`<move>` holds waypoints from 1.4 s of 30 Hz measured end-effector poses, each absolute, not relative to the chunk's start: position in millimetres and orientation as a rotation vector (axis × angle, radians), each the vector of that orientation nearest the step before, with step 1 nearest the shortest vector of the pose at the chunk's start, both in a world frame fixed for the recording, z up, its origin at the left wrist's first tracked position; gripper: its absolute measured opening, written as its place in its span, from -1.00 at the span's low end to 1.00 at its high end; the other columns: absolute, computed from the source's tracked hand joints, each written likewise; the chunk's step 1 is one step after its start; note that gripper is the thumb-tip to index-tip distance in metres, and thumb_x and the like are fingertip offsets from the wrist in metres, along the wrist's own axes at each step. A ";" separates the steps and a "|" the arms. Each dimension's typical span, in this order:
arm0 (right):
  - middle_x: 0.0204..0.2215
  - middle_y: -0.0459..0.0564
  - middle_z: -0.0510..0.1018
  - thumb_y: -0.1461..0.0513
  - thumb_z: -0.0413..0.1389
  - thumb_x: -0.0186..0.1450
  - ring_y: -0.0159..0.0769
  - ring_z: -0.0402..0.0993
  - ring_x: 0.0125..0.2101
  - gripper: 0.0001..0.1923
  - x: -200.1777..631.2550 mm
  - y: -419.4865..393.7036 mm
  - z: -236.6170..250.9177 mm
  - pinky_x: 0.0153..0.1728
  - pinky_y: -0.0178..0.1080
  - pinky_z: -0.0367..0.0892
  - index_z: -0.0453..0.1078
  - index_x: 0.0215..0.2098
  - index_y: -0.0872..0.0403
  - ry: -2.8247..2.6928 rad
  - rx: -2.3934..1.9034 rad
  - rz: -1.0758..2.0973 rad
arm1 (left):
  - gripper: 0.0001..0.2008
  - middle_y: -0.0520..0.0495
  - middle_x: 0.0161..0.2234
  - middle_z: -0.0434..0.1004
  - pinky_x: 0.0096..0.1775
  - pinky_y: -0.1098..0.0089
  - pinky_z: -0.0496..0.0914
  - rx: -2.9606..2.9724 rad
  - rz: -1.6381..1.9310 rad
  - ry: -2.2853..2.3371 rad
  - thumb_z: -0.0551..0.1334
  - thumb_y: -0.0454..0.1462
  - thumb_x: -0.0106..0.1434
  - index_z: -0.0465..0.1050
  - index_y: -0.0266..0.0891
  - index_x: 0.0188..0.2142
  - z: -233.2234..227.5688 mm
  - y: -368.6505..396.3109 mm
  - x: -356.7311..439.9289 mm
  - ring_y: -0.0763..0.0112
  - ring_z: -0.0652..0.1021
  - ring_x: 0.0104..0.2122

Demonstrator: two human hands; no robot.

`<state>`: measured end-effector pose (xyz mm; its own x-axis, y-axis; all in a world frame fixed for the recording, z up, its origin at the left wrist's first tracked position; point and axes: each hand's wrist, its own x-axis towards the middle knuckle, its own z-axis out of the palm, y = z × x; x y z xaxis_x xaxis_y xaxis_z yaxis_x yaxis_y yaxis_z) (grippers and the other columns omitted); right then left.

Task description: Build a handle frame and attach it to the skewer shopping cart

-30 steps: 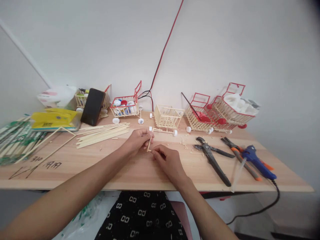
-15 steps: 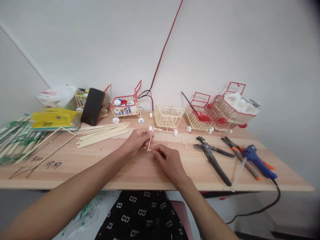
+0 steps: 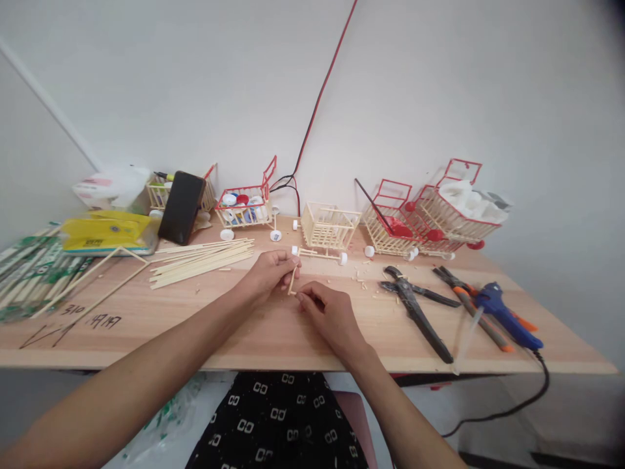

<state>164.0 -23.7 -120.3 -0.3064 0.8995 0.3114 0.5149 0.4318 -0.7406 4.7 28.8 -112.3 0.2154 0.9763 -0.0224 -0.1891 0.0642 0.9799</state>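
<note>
My left hand is closed on a small piece made of thin wooden sticks, which hangs down from the fingertips and bends at its lower end. With thumb and fingers pinched, my right hand meets that lower end. How much of the piece lies inside the fingers is hidden. Just beyond the hands stands an unpainted miniature shopping cart of sticks, with white wheels. To the left of my left hand lies a pile of loose wooden sticks.
Red-trimmed miniature carts line the wall, one holding bottle caps. At right lie black-handled cutters, orange-handled pliers and a blue glue gun with a cord. At left are a phone, a yellow pack and bagged sticks.
</note>
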 end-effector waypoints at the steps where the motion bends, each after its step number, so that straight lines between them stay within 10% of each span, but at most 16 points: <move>1: -0.54 -0.18 0.52 0.28 0.05 0.29 -0.40 0.34 -0.52 -0.84 163.9 -23.6 -120.2 -0.42 -0.36 0.17 0.44 -0.41 0.03 -1.965 -1.193 0.680 | -0.73 0.03 -0.59 0.40 -0.69 0.58 0.10 1.126 1.107 0.934 0.34 -0.16 0.05 0.38 -0.34 -0.48 -112.2 28.8 4.6 0.67 0.23 -0.71; 42: -0.42 -0.16 0.54 0.26 0.08 0.27 -0.42 0.36 -0.49 -0.89 163.4 -24.6 -121.0 -0.42 -0.36 0.20 0.42 -0.25 0.02 -1.914 -1.186 0.711 | -0.71 0.03 -0.58 0.41 -0.69 0.58 0.12 1.136 1.113 0.906 0.34 -0.15 0.03 0.39 -0.36 -0.44 -113.4 31.6 4.2 0.67 0.25 -0.70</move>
<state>163.4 -24.6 -121.0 -0.2787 0.9083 0.3119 0.4845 0.4134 -0.7709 4.2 31.6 -113.4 0.2276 0.9737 -0.0037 -0.2016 0.0508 0.9781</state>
